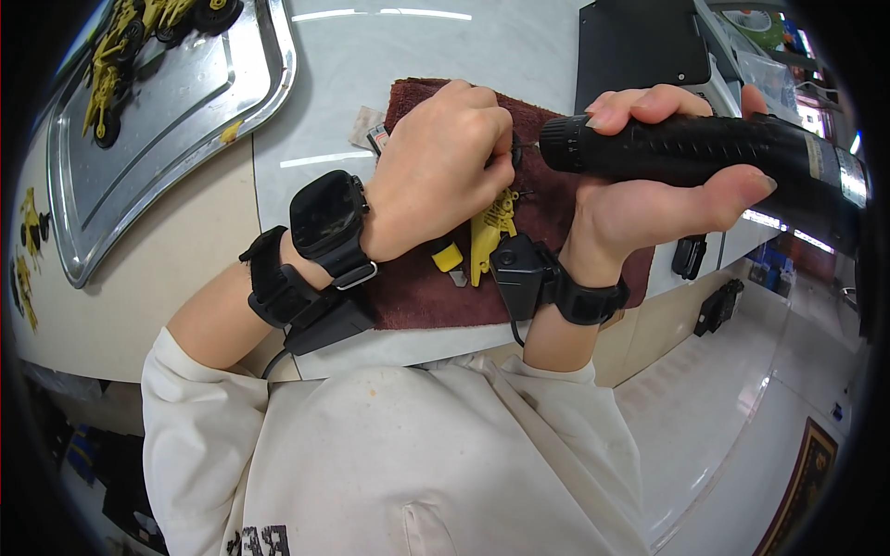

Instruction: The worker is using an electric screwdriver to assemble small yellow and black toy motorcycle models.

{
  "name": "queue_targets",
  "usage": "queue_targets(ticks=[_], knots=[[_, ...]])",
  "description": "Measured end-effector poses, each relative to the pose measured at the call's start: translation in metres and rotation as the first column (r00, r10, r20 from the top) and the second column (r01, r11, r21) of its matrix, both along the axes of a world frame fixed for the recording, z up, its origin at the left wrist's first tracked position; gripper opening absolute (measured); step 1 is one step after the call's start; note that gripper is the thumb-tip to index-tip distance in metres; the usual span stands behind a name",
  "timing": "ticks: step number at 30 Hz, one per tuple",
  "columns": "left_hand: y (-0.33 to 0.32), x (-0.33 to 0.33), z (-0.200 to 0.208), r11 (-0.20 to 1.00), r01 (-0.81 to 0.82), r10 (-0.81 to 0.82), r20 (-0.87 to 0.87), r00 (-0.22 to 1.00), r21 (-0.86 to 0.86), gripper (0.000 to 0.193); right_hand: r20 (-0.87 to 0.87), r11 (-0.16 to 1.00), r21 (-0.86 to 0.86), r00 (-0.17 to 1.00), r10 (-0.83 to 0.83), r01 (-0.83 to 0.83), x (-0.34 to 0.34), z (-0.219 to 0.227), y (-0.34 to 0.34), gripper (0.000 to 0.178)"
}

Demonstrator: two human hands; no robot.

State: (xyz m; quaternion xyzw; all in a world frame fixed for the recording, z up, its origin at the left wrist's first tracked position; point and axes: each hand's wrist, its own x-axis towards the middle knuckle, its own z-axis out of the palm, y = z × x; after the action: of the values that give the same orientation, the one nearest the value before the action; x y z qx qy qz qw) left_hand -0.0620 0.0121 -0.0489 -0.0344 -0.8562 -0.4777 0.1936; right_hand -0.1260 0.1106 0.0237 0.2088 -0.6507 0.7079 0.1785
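Observation:
My right hand (640, 208) is wrapped round a thick black electric screwdriver (686, 148), held level with its bit toward my left hand. The thumb lies along the near side and the fingers curl over the top. My left hand (450, 153) is closed, palm down, over a yellow plastic toy vehicle part (489, 236) on a dark red cloth (436, 310). A dark round piece shows by its fingertips, close to the screwdriver bit; the fingers hide most of the grip. Beside the yellow part lies a small yellow and grey piece (449, 259).
A metal tray (250, 102) at the far left bears several yellow toy vehicles with black wheels (111, 83). More yellow pieces (31, 227) lie left of it. A black flat-topped box (640, 56) stands at the far right. Black devices are strapped to both my wrists.

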Motion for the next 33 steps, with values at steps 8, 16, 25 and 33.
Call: queue_targets(ticks=[8,16,25,33], knots=[[0.0002,0.0000,-0.0010,1.000,-0.002,0.002,-0.014,1.000,0.002,0.010,-0.021,1.000,0.031,1.000,0.002,-0.001,0.0048,0.0001,-0.0046,0.081],[-0.0002,-0.0010,-0.0016,1.000,-0.008,0.008,-0.035,0.999,-0.004,0.009,-0.038,0.997,-0.009,0.996,0.077,-0.077,0.0022,-0.0031,0.0007,0.080],[-0.0010,-0.0014,-0.0024,0.999,-0.016,0.014,-0.063,0.998,-0.032,0.009,-0.092,0.998,0.057,0.995,0.035,-0.029,0.0032,-0.0026,-0.0007,0.079],[-0.0013,-0.0017,0.0001,0.998,-0.027,0.023,-0.065,0.998,-0.058,0.008,-0.034,0.997,0.059,0.998,0.043,-0.041,0.0041,0.0005,-0.0001,0.094]])
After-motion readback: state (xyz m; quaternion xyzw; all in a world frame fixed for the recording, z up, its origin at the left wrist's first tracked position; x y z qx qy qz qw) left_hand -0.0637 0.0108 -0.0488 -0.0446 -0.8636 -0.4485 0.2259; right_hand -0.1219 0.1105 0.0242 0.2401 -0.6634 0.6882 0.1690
